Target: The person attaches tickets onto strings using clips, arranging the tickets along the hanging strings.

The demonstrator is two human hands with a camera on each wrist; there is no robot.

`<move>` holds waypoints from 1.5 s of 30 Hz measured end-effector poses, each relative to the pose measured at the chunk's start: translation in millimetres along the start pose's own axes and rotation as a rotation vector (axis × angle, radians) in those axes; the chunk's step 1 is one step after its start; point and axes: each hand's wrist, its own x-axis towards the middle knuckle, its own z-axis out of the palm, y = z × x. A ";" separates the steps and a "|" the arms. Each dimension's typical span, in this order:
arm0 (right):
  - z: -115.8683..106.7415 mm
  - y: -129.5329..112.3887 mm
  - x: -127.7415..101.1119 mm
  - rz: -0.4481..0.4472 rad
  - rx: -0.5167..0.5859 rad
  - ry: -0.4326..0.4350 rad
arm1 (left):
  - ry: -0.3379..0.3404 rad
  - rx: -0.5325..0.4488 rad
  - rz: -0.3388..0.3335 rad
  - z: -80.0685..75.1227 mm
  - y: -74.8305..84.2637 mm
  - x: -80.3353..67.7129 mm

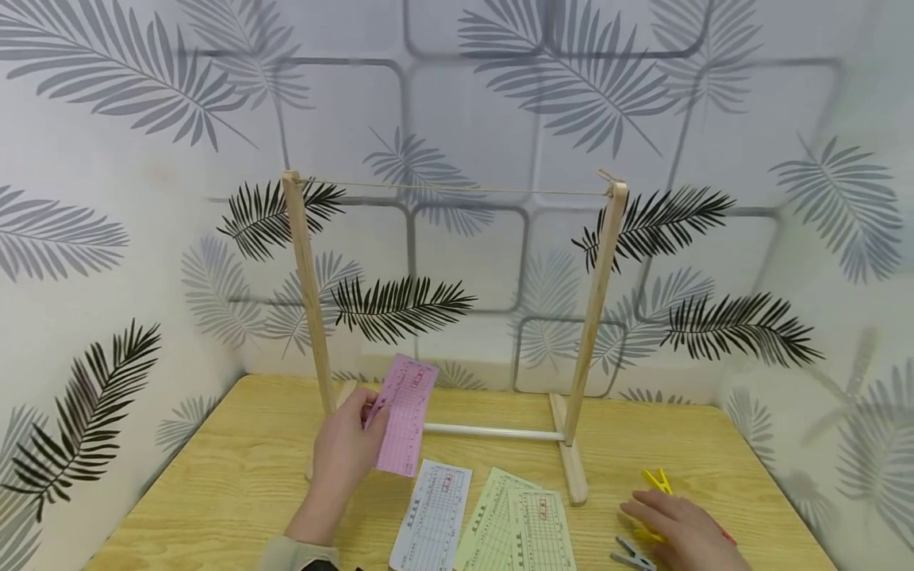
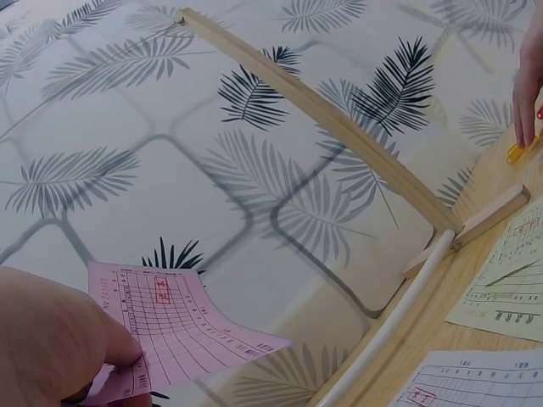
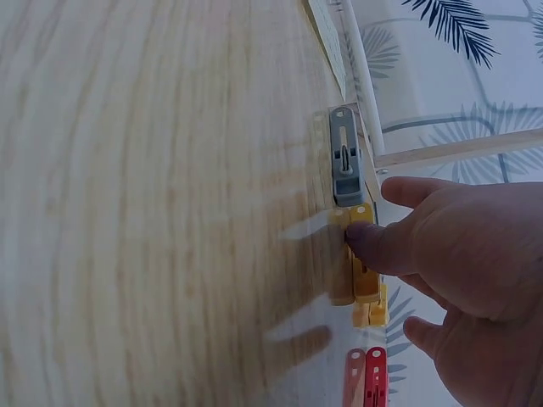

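Observation:
My left hand (image 1: 350,444) pinches a pink printed slip (image 1: 410,416) between thumb and fingers, held up off the table at the left of the wooden frame. The same slip (image 2: 182,326) curves away from the thumb in the left wrist view. At the right, my right hand (image 1: 685,530) reaches over the clothespins with its fingers apart. One fingertip overlaps a yellow clothespin (image 3: 365,267) in the right wrist view; whether it touches is unclear. Beside it lie a grey clothespin (image 3: 345,157), a red clothespin (image 3: 376,377) and another yellow clothespin (image 1: 658,480).
A wooden frame (image 1: 597,309) stands at the back, with a thin string (image 1: 457,188) tied between its post tops and a white rod (image 1: 493,432) low down. A white slip (image 1: 432,515) and two overlapping green slips (image 1: 541,527) lie on the table (image 1: 214,476).

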 end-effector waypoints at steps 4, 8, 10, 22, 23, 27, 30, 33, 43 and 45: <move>1.6 0.5 1.4 -0.011 0.008 -0.021 | -0.010 -0.016 -0.007 -0.6 0.9 0.0; 0.2 -4.5 3.3 0.036 0.051 -0.067 | -0.017 -0.039 -0.024 -2.0 1.1 0.3; 0.9 -3.9 4.0 0.029 0.068 -0.071 | -0.020 -0.058 -0.035 -2.5 1.0 0.3; 20.4 15.5 1.6 -0.140 0.122 -0.010 | -0.034 -0.105 -0.042 0.9 2.6 -0.4; 20.4 15.0 1.6 -0.154 0.132 -0.008 | -0.034 -0.103 -0.041 1.2 2.7 -0.5; 20.9 12.6 1.6 -0.129 0.230 -0.031 | -0.035 -0.099 -0.050 1.5 2.8 -0.7; 23.1 11.7 0.9 -0.085 0.357 -0.055 | -0.037 -0.099 -0.057 1.1 2.9 -0.8; 26.0 12.6 0.5 -0.058 0.475 -0.085 | -0.039 -0.100 -0.054 0.4 3.0 -1.0; 28.1 24.1 1.0 -0.147 0.439 -0.068 | -0.038 -0.108 -0.051 -0.4 1.8 -0.9; 27.1 24.1 0.5 -0.157 0.422 -0.058 | -0.040 -0.109 -0.054 -0.9 1.3 -1.2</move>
